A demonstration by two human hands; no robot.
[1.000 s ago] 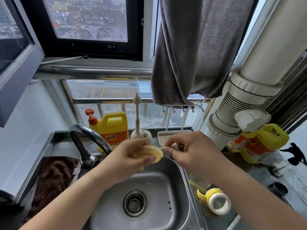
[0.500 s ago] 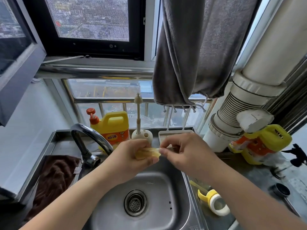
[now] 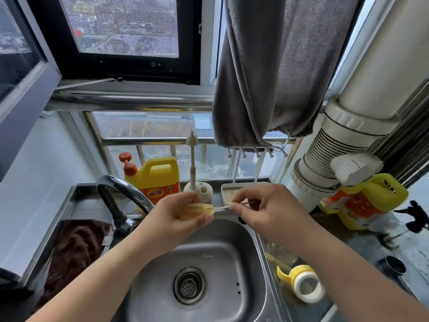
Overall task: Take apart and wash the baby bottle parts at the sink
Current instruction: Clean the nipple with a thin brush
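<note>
Head view shows the left hand gripping a soft yellow bottle part above the sink while the right hand pinches what looks like a thin straw, probably to pull them apart.

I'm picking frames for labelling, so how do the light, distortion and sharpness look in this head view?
Head view: daylight from the window backlights the scene, with soft glare on the sink steel; wide-angle distortion bows the frame edges and the duct; the left hand, right hand and the yellowish bottle part are fairly sharp, but the thin piece pinched between them is faint.
</note>
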